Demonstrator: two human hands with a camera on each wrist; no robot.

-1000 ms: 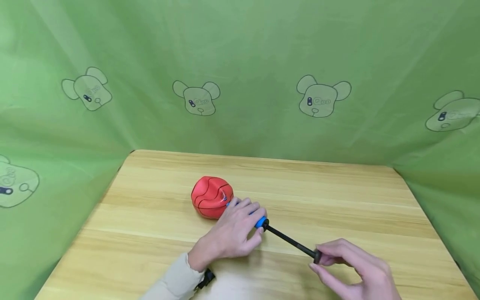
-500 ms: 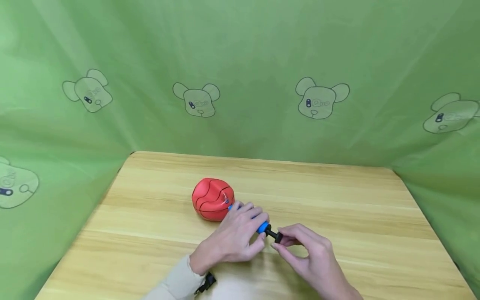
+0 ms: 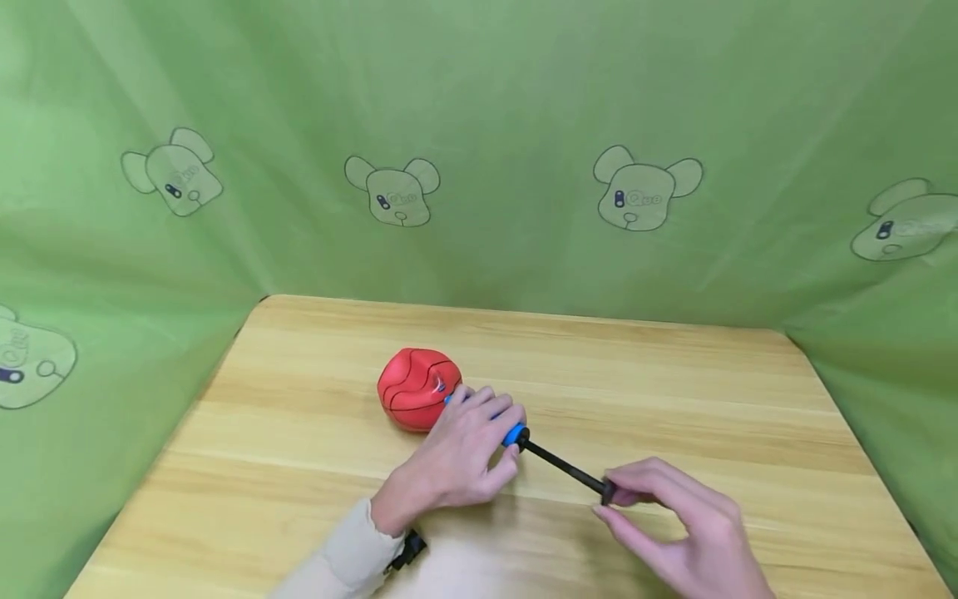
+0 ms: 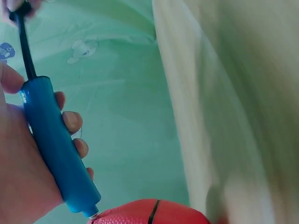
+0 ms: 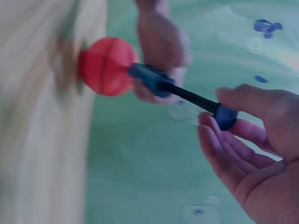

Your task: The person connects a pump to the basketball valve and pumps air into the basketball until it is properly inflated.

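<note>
A red ball (image 3: 412, 391) with black lines, dented on its upper side, rests on the table left of centre. My left hand (image 3: 464, 457) grips the blue barrel of a hand pump (image 4: 60, 144), fingers wrapped round it. The pump's nozzle end meets the ball in the left wrist view. Out of the barrel's other end comes a long black rod (image 3: 563, 464), drawn well out. My right hand (image 3: 681, 520) pinches the black knob (image 5: 225, 116) at the rod's end between thumb and fingers.
A wooden table (image 3: 299, 333) lies beneath everything. Green cloth (image 3: 509, 100) printed with bear heads hangs behind it and at both sides. A small black object (image 3: 408, 549) shows beside the left sleeve.
My right hand pushed the rod nearly fully into the barrel half a second ago, then drew it out again toward the right. The left hand keeps its grip on the pump.
</note>
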